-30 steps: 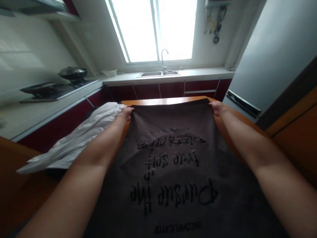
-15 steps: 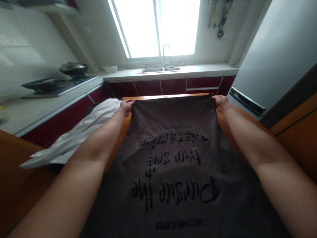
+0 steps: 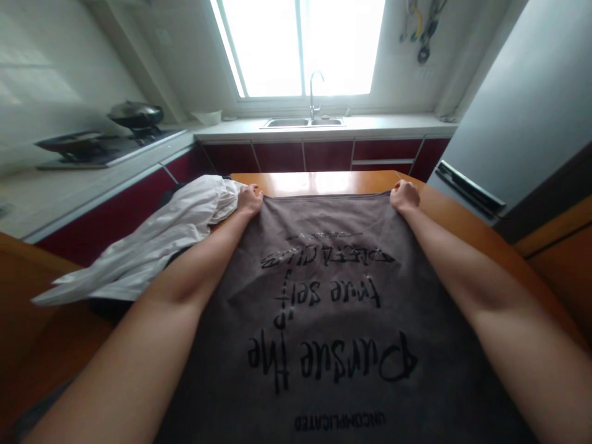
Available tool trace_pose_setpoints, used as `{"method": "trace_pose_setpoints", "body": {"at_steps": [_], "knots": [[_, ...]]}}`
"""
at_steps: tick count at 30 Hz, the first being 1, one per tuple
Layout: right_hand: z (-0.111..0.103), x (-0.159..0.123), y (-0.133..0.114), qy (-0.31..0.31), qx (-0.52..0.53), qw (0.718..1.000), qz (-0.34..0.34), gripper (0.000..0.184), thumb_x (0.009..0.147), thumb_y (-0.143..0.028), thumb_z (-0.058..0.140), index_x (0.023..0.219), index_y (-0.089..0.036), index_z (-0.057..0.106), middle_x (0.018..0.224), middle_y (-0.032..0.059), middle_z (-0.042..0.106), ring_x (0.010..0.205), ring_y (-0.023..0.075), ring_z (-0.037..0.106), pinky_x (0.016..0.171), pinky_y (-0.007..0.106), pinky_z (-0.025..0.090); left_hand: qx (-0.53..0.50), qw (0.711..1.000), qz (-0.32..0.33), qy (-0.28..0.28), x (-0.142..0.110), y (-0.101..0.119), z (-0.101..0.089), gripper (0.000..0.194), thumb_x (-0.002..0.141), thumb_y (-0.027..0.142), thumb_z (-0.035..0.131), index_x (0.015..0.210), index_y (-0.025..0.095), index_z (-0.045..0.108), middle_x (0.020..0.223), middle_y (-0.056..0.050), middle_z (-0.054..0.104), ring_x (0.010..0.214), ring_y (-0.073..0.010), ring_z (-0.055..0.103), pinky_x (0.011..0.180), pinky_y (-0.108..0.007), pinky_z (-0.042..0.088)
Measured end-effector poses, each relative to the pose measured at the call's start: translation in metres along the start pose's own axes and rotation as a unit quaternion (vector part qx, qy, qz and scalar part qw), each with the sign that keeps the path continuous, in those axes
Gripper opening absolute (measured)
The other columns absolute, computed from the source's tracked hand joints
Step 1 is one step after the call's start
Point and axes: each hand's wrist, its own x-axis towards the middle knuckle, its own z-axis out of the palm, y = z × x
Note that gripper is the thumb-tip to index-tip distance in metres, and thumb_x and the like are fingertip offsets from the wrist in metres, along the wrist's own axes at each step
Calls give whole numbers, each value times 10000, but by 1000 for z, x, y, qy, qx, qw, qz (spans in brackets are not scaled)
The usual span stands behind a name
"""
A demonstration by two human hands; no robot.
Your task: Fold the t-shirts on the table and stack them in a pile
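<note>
A dark grey T-shirt (image 3: 333, 320) with black lettering, upside down from where I look, is spread towards me over the wooden table (image 3: 319, 182). My left hand (image 3: 250, 200) is closed on its far left corner, and my right hand (image 3: 405, 196) grips the far right corner. Between them the far edge runs nearly straight. The near end of the shirt passes out of the bottom of the view. Close by my left hand and forearm lies a crumpled white garment (image 3: 161, 231), with something dark under it.
Beyond the table a white counter holds a sink (image 3: 303, 123) with a tall tap (image 3: 313, 92). On the left are a stove and a lidded pan (image 3: 135, 116). A grey refrigerator (image 3: 518, 105) stands close on the right.
Both hands have come a little nearer and lower with the shirt's far edge, and more of the tabletop shows beyond it. The view has shifted slightly.
</note>
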Motion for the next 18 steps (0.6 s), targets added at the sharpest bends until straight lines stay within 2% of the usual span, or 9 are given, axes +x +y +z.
{"method": "trace_pose_setpoints", "body": {"at_steps": [3, 5, 8, 11, 13, 15, 18], "knots": [[-3, -11, -13, -98, -153, 978, -101, 278, 907, -194, 552, 1129, -122, 704, 1292, 237, 611, 1266, 349, 522, 1075, 504, 410, 126, 981, 120, -91, -17, 7, -2, 332, 870, 191, 578, 1179, 160, 696, 1303, -138, 622, 1283, -293, 527, 1133, -343, 364], [-1, -18, -18, -169, -194, 960, -108, 332, 930, -257, 537, 1184, -111, 694, 1300, 242, 620, 1264, 349, 543, 1080, 504, 410, 201, 952, 166, -158, -32, 11, -2, 389, 920, 244, 523, 1270, 158, 669, 1369, -132, 608, 1317, -289, 515, 1161, -360, 339], [5, -29, -17, -204, -201, 953, -99, 502, 989, -422, 445, 1355, -114, 597, 1442, 231, 538, 1369, 347, 464, 1133, 562, 340, 231, 939, 161, -199, -49, 13, -2, 516, 968, 397, 474, 1426, 172, 555, 1528, -120, 489, 1432, -303, 401, 1205, -463, 266], [13, -33, -7, -223, -212, 948, -87, 719, 999, -590, 315, 1538, -117, 375, 1628, 208, 285, 1510, 335, 237, 1185, 648, 156, 295, 915, 137, -237, -53, 13, -2, 652, 1006, 544, 318, 1548, 189, 391, 1656, -108, 257, 1532, -328, 186, 1210, -605, 141], [17, -31, 1, -230, -219, 944, -83, 812, 985, -662, 232, 1591, -122, 251, 1672, 180, 150, 1543, 312, 128, 1192, 657, 69, 330, 901, 124, -253, -48, 13, -2, 718, 1006, 605, 216, 1593, 199, 291, 1683, -95, 140, 1553, -320, 84, 1203, -636, 83], [19, -27, 6, -231, -218, 944, -90, 839, 975, -691, 172, 1608, -141, 201, 1685, 146, 94, 1551, 290, 83, 1198, 646, 31, 338, 897, 119, -257, -42, 11, -1, 767, 992, 650, 172, 1612, 201, 227, 1688, -89, 96, 1556, -314, 48, 1203, -637, 57], [20, -21, 6, -223, -200, 947, -112, 814, 979, -687, 158, 1604, -172, 233, 1685, 124, 116, 1551, 279, 95, 1203, 634, 37, 341, 896, 113, -260, -33, 12, 2, 802, 976, 690, 160, 1617, 209, 204, 1687, -82, 95, 1555, -318, 57, 1202, -637, 62]]}}
